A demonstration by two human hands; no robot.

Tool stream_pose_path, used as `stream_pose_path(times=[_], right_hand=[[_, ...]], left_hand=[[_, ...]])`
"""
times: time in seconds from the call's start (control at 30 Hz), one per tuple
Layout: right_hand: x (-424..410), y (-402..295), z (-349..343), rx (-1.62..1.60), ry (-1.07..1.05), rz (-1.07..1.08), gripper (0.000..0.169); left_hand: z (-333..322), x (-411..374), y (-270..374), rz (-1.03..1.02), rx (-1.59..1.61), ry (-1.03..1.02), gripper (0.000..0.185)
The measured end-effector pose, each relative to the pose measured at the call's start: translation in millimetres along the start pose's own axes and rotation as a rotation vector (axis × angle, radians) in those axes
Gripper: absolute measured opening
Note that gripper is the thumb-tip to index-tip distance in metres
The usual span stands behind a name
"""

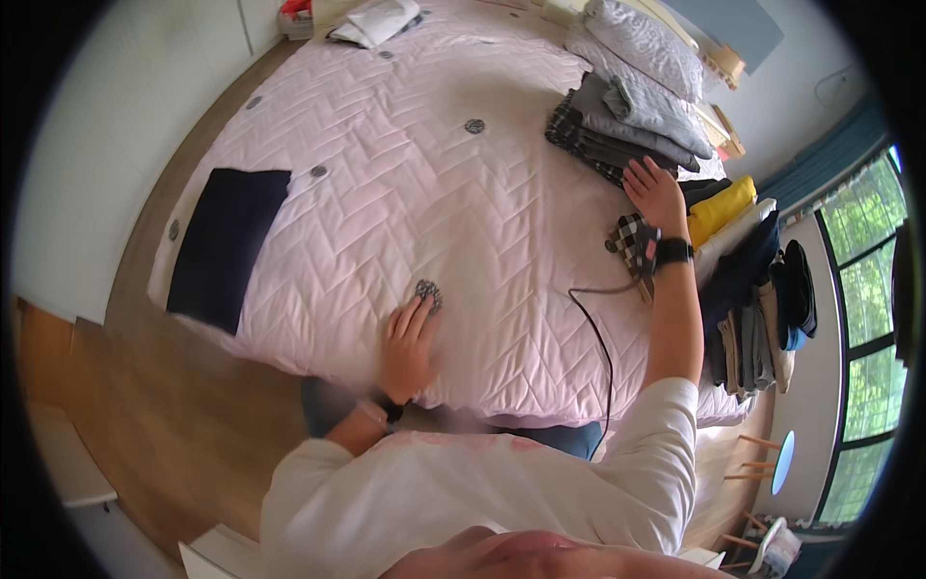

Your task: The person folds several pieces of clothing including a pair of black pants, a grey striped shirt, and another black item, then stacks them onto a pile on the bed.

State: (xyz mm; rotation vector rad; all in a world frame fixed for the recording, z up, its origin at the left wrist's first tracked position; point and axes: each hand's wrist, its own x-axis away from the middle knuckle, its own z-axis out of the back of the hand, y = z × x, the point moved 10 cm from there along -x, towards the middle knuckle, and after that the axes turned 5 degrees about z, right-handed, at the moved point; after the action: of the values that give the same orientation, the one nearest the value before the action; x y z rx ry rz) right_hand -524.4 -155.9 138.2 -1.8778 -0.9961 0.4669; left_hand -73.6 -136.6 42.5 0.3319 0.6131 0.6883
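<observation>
My left hand (409,354) rests on the pink quilted bed cover (434,195), empty, its fingertips at a dark round patch (428,293). Farther out, my right hand (657,194) is spread at the front edge of a stack of folded grey and dark clothes (636,123); whether it touches them I cannot tell. Below that wrist lies a black-and-white checked item (634,239), partly hidden by my arm. A black cord (602,336) runs from near it towards my body. To the left, a folded dark navy cloth (230,246) lies near the bed's edge.
Folded clothes, one yellow (723,210), and dark trousers (745,260) line the bed's right side. Patterned pillows (644,47) lie at the far right. A folded white cloth (376,22) is at the far edge. A blue-topped stool (783,463) stands by the window.
</observation>
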Motion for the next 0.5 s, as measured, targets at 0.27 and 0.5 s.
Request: stream_pose_path(times=[0.27,0.5], right_hand=[[214.7,48.2,-45.8,0.526,-0.423,0.02,0.038],[346.6,138.8,40.0,1.138,-0.29,0.033,0.032]], left_hand=[[8.8,8.0,-9.9,-0.071,0.14,0.075,0.041],[151.7,9.1,-159.1,0.271,-0.156,0.38,0.049]])
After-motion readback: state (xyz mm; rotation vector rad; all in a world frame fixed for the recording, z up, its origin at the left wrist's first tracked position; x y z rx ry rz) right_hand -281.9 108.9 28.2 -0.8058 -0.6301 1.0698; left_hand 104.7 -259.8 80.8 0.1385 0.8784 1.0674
